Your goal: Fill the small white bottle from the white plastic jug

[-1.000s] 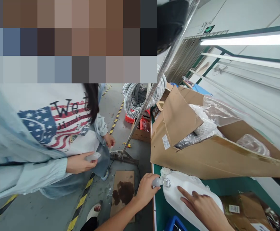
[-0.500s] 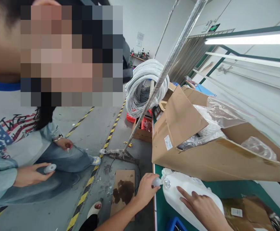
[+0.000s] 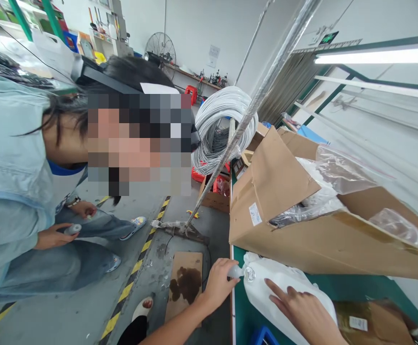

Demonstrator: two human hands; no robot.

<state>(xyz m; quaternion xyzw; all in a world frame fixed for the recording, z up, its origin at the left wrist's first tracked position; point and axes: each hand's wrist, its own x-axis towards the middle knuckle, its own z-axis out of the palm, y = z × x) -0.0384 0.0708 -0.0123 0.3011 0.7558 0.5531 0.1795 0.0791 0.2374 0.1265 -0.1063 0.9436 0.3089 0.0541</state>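
A large white plastic jug (image 3: 279, 287) lies tipped over on the green tabletop, its round mouth at the table's left edge. My left hand (image 3: 219, 280) is closed around a small translucent bottle (image 3: 235, 271), holding its neck end right by the jug's mouth. Whether the two touch, I cannot tell. On the jug's side rests my right hand (image 3: 298, 306), index finger stretched out and the other fingers loosely spread. Liquid passing between bottle and jug cannot be made out.
Behind the jug stands a big open cardboard box (image 3: 288, 244) with plastic bags. A blue bin (image 3: 262, 335) is at the near edge. At left, a co-worker's hand (image 3: 52, 237) holds a small bottle (image 3: 73, 230). Stained cardboard (image 3: 185, 282) and a metal stand (image 3: 180, 230) are on the floor.
The co-worker has moved back and leans forward with head lowered, the small bottle now held lower and tilted differently. My hands and the jug stay practically where they were.
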